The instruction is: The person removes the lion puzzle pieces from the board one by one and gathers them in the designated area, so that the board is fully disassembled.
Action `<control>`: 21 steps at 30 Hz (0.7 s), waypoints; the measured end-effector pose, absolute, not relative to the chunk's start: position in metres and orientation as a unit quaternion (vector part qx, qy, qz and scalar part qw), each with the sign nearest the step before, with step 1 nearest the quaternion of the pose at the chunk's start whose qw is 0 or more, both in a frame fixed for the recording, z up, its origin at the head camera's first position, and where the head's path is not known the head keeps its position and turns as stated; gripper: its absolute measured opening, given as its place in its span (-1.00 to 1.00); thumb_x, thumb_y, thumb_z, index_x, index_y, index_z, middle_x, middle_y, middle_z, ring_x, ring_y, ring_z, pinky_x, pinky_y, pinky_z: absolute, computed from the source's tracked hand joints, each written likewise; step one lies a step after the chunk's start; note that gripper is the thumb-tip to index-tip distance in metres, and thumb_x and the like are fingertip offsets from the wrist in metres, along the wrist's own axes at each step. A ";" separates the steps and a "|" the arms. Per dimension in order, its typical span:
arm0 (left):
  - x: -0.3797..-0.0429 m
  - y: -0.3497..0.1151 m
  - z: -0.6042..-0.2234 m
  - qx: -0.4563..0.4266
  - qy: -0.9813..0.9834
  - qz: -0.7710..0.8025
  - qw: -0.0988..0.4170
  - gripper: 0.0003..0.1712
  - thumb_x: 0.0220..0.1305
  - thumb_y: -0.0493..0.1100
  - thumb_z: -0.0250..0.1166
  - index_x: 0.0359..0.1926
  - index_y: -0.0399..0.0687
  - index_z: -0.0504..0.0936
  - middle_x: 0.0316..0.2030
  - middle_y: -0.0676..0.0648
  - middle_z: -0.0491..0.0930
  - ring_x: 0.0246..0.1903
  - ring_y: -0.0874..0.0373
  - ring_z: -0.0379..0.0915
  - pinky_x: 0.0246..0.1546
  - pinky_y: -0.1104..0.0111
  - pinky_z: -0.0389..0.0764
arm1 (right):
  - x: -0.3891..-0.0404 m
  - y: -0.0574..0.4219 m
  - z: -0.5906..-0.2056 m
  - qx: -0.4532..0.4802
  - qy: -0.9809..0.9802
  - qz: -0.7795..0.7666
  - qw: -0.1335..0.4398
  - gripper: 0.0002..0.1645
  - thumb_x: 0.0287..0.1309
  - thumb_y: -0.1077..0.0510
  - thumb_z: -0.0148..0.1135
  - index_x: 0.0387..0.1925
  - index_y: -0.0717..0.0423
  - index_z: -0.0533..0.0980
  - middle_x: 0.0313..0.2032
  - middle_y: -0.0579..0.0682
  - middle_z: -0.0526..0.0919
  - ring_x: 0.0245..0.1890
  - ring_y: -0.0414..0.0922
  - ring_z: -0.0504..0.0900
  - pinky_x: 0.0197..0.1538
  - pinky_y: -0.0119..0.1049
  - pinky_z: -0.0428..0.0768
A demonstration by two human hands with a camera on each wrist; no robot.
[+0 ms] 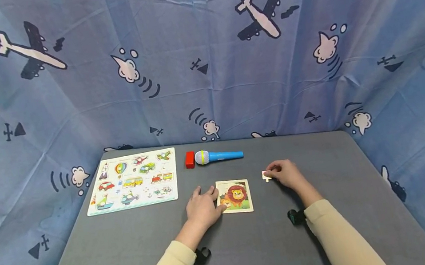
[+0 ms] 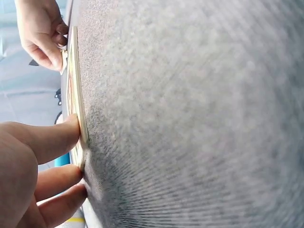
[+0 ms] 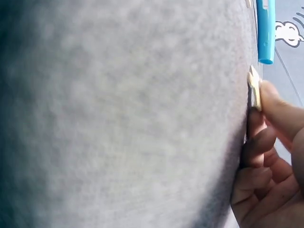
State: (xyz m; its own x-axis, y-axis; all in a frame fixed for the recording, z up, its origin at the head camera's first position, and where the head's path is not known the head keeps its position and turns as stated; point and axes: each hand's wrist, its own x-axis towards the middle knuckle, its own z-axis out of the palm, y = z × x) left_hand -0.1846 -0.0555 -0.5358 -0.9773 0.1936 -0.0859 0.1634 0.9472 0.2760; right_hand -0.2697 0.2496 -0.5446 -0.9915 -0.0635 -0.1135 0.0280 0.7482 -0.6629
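Note:
A small square lion puzzle [image 1: 235, 196] in a pale frame lies flat in the middle of the table. My left hand [image 1: 202, 207] rests at its left side, the thumb on the lower left corner and fingertips against the left edge. In the left wrist view, the thumb and fingers of the left hand [image 2: 45, 166] touch the rim of the puzzle [image 2: 80, 109]. To the right, my right hand [image 1: 286, 173] pinches a small pale puzzle piece [image 1: 266, 176] between thumb and fingers. The right wrist view shows the puzzle piece [image 3: 255, 90] edge-on at the fingertips of the right hand [image 3: 270, 156].
A large board with vehicle pictures [image 1: 134, 181] lies at the back left of the grey table [image 1: 139, 249]. Behind the lion puzzle are a red block [image 1: 189, 159] and a blue toy microphone [image 1: 219, 155]. A blue patterned cloth [image 1: 203, 62] hangs behind the table.

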 end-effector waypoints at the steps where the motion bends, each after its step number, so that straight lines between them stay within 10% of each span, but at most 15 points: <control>1: -0.185 -0.055 -0.536 0.091 0.985 0.135 0.056 -0.24 0.21 0.27 0.38 0.38 0.16 0.51 0.39 0.06 0.44 0.46 -0.24 0.17 0.34 -0.07 0.41 | -0.270 0.249 -0.545 -0.009 0.935 -0.349 0.064 -0.69 0.26 -0.06 0.38 -0.17 0.10 0.71 -0.33 0.00 0.69 -0.36 -0.10 0.53 -0.24 -0.24 0.47; 21: -0.182 -0.057 -0.539 0.093 0.984 0.147 0.039 -0.27 0.22 0.26 0.39 0.37 0.16 0.53 0.39 0.05 0.45 0.46 -0.22 0.17 0.34 -0.10 0.39 | -0.264 0.234 -0.523 -0.015 0.932 -0.363 0.023 -0.69 0.32 0.05 0.34 -0.01 0.14 0.65 -0.09 0.12 0.72 -0.12 0.03 0.64 -0.15 -0.11 0.62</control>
State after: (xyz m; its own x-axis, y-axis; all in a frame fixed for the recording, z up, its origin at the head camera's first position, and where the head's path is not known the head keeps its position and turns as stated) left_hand -0.1821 -0.0569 -0.5393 -0.9798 0.1941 -0.0489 0.1714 0.9397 0.2958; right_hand -0.2640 0.2341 -0.5229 -0.9985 -0.0440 -0.0324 -0.0105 0.7367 -0.6761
